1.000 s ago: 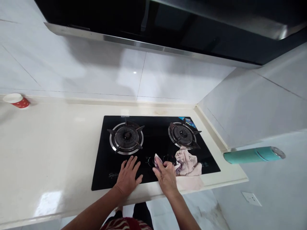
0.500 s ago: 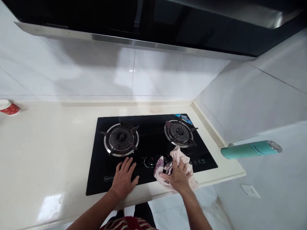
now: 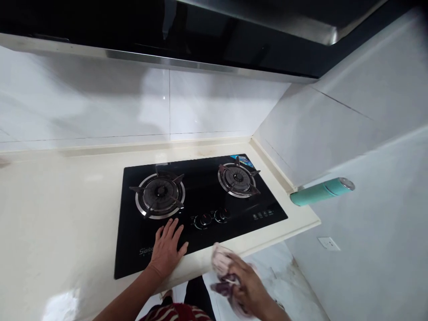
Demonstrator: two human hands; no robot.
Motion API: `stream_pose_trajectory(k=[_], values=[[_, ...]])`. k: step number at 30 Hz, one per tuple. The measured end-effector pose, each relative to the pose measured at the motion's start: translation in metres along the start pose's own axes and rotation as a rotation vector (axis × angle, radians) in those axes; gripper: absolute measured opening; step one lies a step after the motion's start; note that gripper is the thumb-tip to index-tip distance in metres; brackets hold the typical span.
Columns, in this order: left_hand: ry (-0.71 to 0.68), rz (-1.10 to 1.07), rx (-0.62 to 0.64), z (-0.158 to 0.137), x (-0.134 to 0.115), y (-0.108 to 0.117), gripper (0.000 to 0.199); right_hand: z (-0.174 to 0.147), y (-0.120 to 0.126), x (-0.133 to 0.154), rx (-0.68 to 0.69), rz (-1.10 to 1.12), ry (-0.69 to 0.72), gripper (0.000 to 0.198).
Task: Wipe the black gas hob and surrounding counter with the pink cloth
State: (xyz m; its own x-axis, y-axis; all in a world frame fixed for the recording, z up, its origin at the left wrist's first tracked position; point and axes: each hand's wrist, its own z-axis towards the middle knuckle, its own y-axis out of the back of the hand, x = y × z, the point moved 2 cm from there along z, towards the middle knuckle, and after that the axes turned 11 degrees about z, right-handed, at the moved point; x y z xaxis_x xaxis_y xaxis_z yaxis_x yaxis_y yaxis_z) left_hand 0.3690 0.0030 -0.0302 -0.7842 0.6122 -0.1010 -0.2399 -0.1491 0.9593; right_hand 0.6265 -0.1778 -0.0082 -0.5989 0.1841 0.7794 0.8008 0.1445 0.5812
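A black glass gas stove (image 3: 200,191) with two burners is set into the pale counter. My left hand (image 3: 167,249) rests on its front left part with fingers spread, just below the left burner (image 3: 161,191). In my right hand (image 3: 245,281) is a bunched pink and purple cloth (image 3: 221,258), blurred by motion, at the counter's front edge. Two control knobs (image 3: 205,219) show at the stove's front middle. The right burner (image 3: 238,177) lies farther back.
A teal flask (image 3: 321,192) stands at the counter's right end by the wall. Overhead hangs a dark range hood (image 3: 200,40). The pale counter (image 3: 76,214) extends to the left. A wall socket (image 3: 329,243) is low on the right.
My right hand has lifted the cloth off the stove and drawn it back past the front edge, uncovering the knobs. My left hand has stayed on the glass. The view has shifted right.
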Motion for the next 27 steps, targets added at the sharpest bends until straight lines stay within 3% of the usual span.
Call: stream_pose_trajectory(k=[2,6,9,12,14,17,19,23,27], values=[[0.0,-0.012,-0.004,0.0,0.0,0.0,0.046,-0.038,0.028,-0.03,-0.057,0.099,-0.201,0.039],[0.01,-0.021,-0.002,0.001,-0.001,-0.001,0.046,-0.08,0.093,-0.067,-0.439,0.015,-0.359,0.058],[0.013,-0.016,-0.005,0.001,0.0,-0.002,0.044,-0.051,0.129,-0.068,-0.66,-0.065,-0.359,0.068],[0.008,-0.013,-0.005,0.0,0.0,0.0,0.042,0.018,0.14,-0.062,-0.666,-0.189,-0.194,0.06],[0.006,-0.021,-0.008,-0.001,0.001,0.001,0.041,0.061,0.127,-0.061,-0.647,-0.29,-0.145,0.054],[0.013,-0.055,-0.025,-0.002,0.002,0.002,0.04,0.095,0.081,-0.052,-0.646,-0.418,-0.201,0.049],[0.025,-0.089,-0.037,-0.003,0.003,0.002,0.04,0.097,0.039,-0.033,-0.604,-0.451,-0.17,0.049],[0.03,-0.19,-0.049,-0.003,0.007,0.001,0.043,0.089,-0.041,0.03,-0.378,-0.417,-0.031,0.056],[0.017,-0.311,-0.097,-0.005,0.014,0.004,0.046,0.096,-0.083,0.088,-0.134,-0.313,0.011,0.061]])
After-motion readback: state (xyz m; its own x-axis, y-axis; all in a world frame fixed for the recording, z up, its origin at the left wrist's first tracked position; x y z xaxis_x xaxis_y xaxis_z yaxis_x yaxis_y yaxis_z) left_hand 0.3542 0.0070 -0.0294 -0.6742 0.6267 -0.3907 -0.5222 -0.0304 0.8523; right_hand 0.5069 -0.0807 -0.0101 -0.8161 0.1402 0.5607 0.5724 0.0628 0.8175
